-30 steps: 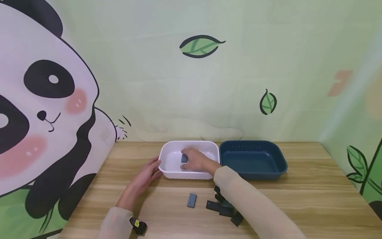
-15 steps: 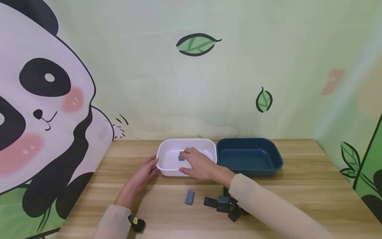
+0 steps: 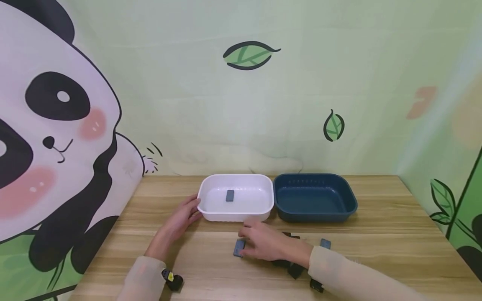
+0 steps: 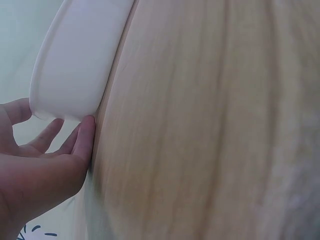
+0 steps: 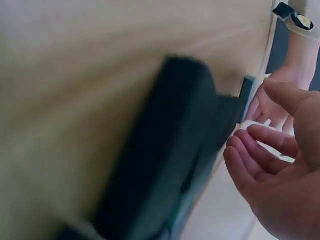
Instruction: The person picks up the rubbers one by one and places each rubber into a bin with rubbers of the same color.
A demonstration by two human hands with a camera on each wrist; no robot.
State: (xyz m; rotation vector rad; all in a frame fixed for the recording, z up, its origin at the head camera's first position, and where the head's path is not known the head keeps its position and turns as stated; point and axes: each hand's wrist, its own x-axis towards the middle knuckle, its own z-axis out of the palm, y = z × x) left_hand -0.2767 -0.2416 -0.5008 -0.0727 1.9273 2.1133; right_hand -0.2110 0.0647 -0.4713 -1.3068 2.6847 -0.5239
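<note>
My left hand (image 3: 181,216) rests its fingertips against the left end of a white plastic basin (image 3: 235,217); the left wrist view shows the fingers spread along that end, nearly straight. Inside the basin lies a small blue-grey rectangular block (image 3: 230,195). My right hand (image 3: 265,241) hovers low over the table with thumb and fingers apart, around the end of a second blue-grey block (image 3: 238,247). In the right wrist view a gap separates the fingers from this block (image 5: 245,98), and nothing is held. Several dark blocks (image 3: 296,271) lie under the right forearm, partly hidden.
A dark blue basin (image 3: 315,217) stands right beside the white one. Another blue-grey block (image 3: 325,243) lies beyond the right sleeve. The wooden table (image 3: 211,267) ends at a green printed wall cloth (image 3: 180,104). A black device (image 3: 174,282) sits at my left wrist.
My right hand has left the block in the white basin and come back toward me, down to the block on the table. The left hand stays at the basin's end.
</note>
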